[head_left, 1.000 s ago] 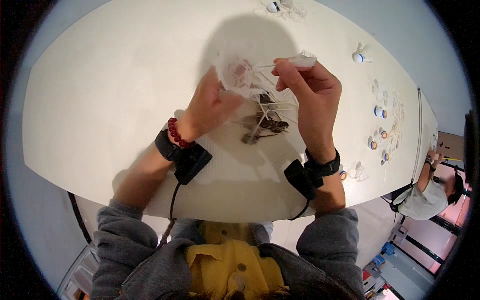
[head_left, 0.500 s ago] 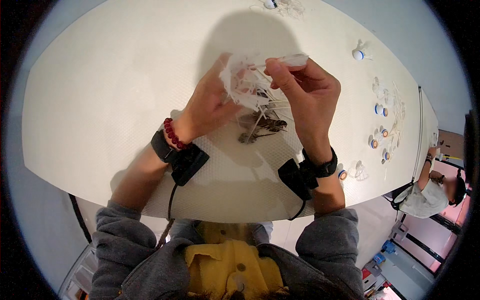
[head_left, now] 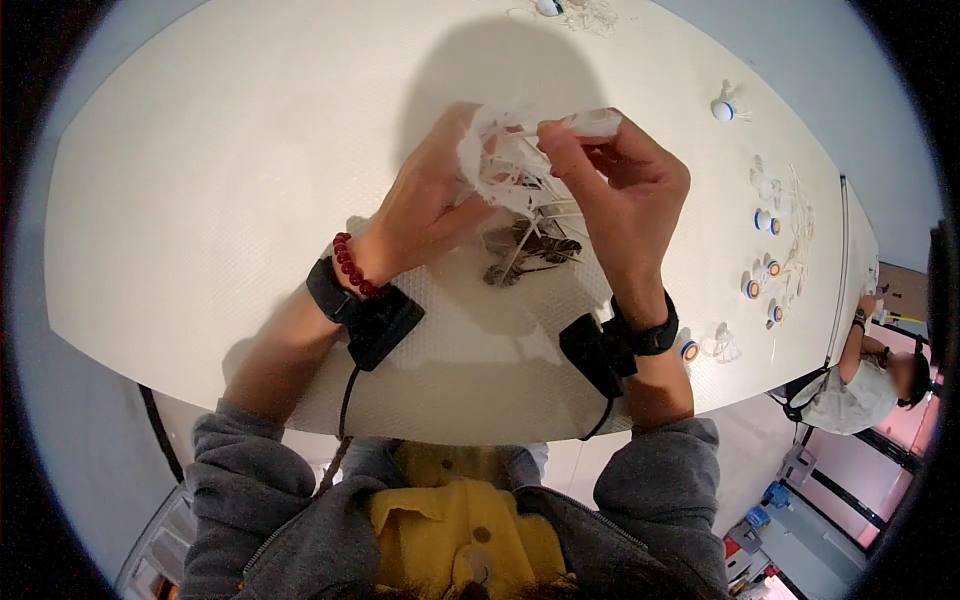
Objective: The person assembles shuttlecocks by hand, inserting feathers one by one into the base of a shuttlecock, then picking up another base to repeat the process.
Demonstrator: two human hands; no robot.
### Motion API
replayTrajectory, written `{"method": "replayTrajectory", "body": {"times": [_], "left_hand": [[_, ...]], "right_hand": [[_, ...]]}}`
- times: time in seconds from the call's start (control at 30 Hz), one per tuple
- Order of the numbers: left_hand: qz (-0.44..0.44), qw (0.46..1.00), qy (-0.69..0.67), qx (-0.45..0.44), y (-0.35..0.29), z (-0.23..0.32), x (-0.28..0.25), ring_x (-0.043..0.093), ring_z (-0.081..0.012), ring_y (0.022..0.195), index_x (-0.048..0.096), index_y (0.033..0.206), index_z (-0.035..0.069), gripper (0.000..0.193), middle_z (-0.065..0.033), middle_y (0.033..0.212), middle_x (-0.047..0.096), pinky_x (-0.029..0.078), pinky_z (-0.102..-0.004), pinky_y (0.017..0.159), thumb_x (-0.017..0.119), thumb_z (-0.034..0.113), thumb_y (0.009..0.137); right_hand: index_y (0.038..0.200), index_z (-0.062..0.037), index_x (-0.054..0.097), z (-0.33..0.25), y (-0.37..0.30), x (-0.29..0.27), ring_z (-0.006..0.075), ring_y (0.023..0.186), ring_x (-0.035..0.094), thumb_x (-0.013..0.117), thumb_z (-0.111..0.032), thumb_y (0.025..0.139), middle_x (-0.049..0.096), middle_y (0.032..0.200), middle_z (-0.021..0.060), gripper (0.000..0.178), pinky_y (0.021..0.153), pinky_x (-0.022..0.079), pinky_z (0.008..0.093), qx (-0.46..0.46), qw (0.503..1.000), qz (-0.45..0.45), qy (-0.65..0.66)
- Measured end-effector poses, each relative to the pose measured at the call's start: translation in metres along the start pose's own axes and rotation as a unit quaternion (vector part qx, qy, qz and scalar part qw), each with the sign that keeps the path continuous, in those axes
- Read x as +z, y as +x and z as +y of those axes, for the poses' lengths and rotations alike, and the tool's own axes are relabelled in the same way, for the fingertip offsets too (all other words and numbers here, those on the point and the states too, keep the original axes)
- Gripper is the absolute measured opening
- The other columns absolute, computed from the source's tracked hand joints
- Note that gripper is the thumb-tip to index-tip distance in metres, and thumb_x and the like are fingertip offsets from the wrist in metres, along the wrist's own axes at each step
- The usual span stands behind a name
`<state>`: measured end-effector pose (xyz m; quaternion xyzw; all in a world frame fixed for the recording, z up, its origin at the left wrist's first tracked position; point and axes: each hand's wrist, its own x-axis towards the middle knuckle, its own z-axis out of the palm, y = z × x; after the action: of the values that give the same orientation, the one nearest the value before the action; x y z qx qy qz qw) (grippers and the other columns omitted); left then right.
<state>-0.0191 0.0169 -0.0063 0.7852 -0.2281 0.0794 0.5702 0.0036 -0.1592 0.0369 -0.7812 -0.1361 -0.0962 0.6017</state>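
Note:
My left hand (head_left: 428, 208) is closed round a ragged ring of white feathers, which looks like the skirt of a feather shuttlecock (head_left: 474, 158). Its cork end cannot be seen. Just to the right, my right hand (head_left: 635, 195) pinches a single white feather (head_left: 596, 124) between thumb and fingers, the quill end pointing toward the ring. Beneath and between both hands, brown-black feathers (head_left: 545, 246) and pale quills lie on the white table (head_left: 220, 180); the hands partly cover them.
On the right of the table stand several shuttlecock corks (head_left: 752, 289) with blue and orange bands, beside a heap of loose quills (head_left: 798, 235). A white shuttlecock head (head_left: 723, 111) lies farther back. More quills (head_left: 590, 16) lie at the far edge. Another person (head_left: 850, 395) sits at the right.
Both hands have shifted very slightly to the right with the view; the grip on the feather ring and on the single feather looks the same.

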Motion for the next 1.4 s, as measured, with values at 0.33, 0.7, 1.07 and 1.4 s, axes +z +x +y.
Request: {"method": "replayTrajectory", "body": {"times": [0.33,0.7,1.07,1.4], "left_hand": [[-0.029,0.999,-0.014,0.005,-0.004,-0.007,-0.001,0.057,-0.0286,0.099,0.035,0.128,0.0,0.056,-0.0175,0.113,0.052,0.047,-0.036,0.083,0.063,0.013,0.081],[-0.038,0.999,-0.001,0.01,-0.001,-0.008,0.007,0.053,-0.0307,0.109,0.055,0.115,0.002,0.035,-0.0178,0.115,0.056,0.036,-0.0406,0.099,0.059,0.018,0.084],[-0.073,0.997,0.015,0.017,-0.002,-0.013,0.01,0.047,-0.0329,0.115,0.055,0.117,0.004,0.039,-0.0163,0.119,0.055,0.024,-0.0436,0.108,0.061,0.019,0.082],[-0.084,0.991,0.082,0.071,-0.001,-0.011,0.006,0.051,-0.0292,0.114,0.058,0.116,0.007,0.035,-0.0121,0.116,0.058,0.019,-0.0448,0.111,0.058,0.021,0.084]], "right_hand": [[0.072,0.0006,0.061,0.0,-0.004,0.01,0.0113,0.058,0.061,0.073,-0.016,0.075,0.063,0.066,0.0078,0.021,0.053,0.048,0.0241,-0.028,0.998,-0.053,-0.034],[0.075,0.0,0.061,-0.003,0.002,-0.002,0.0103,0.059,0.062,0.074,-0.016,0.075,0.065,0.068,0.007,0.02,0.053,0.048,0.0233,0.002,0.999,-0.053,-0.008],[0.082,-0.0022,0.065,-0.009,0.004,-0.013,0.0064,0.062,0.059,0.068,-0.009,0.08,0.065,0.071,0.0024,0.007,0.058,0.047,0.019,-0.084,0.983,-0.079,-0.139],[0.08,-0.0013,0.063,0.0,0.0,-0.003,0.0072,0.063,0.06,0.068,-0.008,0.08,0.065,0.071,0.0036,0.008,0.056,0.048,0.0197,-0.085,0.983,-0.094,-0.135]]}}
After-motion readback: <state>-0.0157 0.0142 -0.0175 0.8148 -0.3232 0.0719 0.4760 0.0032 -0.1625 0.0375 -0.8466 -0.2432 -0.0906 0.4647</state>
